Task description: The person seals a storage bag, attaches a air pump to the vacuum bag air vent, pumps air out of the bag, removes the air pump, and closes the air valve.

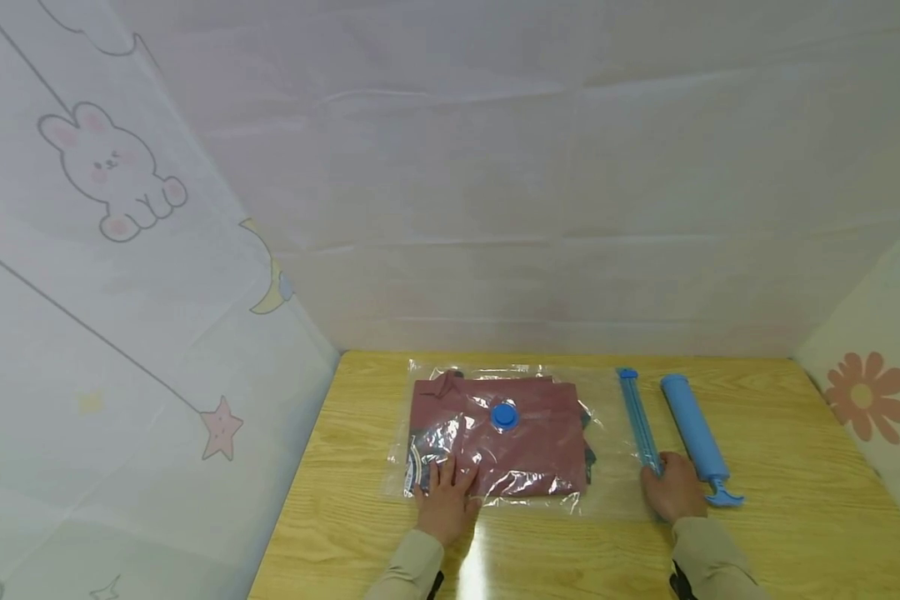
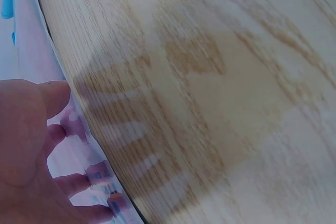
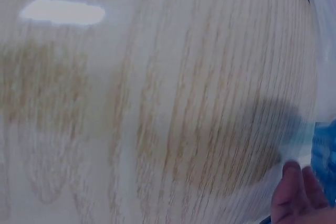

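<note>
A clear vacuum storage bag (image 1: 607, 467) lies flat on the table, with a folded dark red garment (image 1: 540, 458) inside. On its upper face sits a round blue valve (image 1: 505, 416). My left hand (image 1: 446, 504) rests on the bag's near left part, fingers spread; the left wrist view shows those fingers (image 2: 73, 184) touching the plastic. At the bag's right end runs a blue zip seal (image 1: 640, 421). My right hand (image 1: 675, 490) grips its near end, thumb and fingers around it. In the right wrist view only part of that hand (image 3: 296, 198) shows.
A blue hand pump (image 1: 694, 427) lies just right of the zip seal, its T-shaped handle (image 1: 723, 493) close to my right hand. The wooden table (image 1: 810, 483) meets a patterned wall (image 1: 555, 292) at the back and more walls at both sides.
</note>
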The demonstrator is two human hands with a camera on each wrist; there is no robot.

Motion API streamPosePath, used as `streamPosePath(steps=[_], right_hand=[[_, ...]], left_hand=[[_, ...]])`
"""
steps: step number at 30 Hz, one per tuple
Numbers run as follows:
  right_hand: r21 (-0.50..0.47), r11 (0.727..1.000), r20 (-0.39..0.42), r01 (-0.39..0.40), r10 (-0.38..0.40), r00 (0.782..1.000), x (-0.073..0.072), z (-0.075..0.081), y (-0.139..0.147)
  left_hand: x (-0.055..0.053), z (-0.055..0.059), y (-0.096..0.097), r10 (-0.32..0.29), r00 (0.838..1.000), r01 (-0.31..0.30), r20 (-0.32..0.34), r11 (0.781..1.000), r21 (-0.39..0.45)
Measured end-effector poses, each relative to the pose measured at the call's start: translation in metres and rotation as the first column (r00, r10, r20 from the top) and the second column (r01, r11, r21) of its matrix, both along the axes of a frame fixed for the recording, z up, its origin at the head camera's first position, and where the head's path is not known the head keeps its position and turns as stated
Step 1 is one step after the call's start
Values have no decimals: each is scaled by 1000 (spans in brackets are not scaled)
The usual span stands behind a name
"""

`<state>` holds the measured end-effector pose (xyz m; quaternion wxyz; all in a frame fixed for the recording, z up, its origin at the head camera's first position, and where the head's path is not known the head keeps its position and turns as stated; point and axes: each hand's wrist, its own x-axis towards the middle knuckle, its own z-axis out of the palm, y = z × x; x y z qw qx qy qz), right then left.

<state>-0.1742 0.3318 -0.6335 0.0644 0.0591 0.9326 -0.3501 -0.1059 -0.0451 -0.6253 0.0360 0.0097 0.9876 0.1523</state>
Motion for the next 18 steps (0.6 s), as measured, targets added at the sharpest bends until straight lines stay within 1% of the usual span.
streamPosePath(steps=[2, 4, 5, 7, 9, 10, 13, 15, 18], right_hand=[[18, 1000, -45, 15, -14, 999, 2, -3, -3], [55, 998, -110, 26, -19, 994, 5, -4, -7], [76, 997, -150, 33, -21, 988, 6, -4, -11], [126, 992, -217, 26, 2, 976, 7, -3, -18], [174, 985, -262, -4, 50, 964, 8, -2, -25], [190, 981, -271, -24, 76, 960, 9, -2, -29], [248, 963, -267, -107, 174, 948, 12, -5, -39], [279, 947, -264, -158, 234, 936, 15, -7, -45], [343, 915, -285, -211, 315, 905, 23, -12, -53]], left_hand=[[0, 0, 0, 3, 1000, -3, 7, 1000, 9], [-1, -1, -1, 7, 1000, -7, 20, 1000, 9], [0, 0, -1, 8, 1000, -9, 25, 1000, 14], [-1, 0, -1, 10, 999, -11, 34, 1000, 13], [-1, 0, -1, 11, 999, -11, 37, 1000, 12], [-1, 1, -1, 11, 999, -12, 36, 1000, 14], [-1, 3, 0, 10, 999, -10, 33, 1000, 21], [-1, 4, 0, 8, 1000, -9, 29, 1000, 19], [-1, 5, 1, 6, 1000, -5, 15, 1000, -8]])
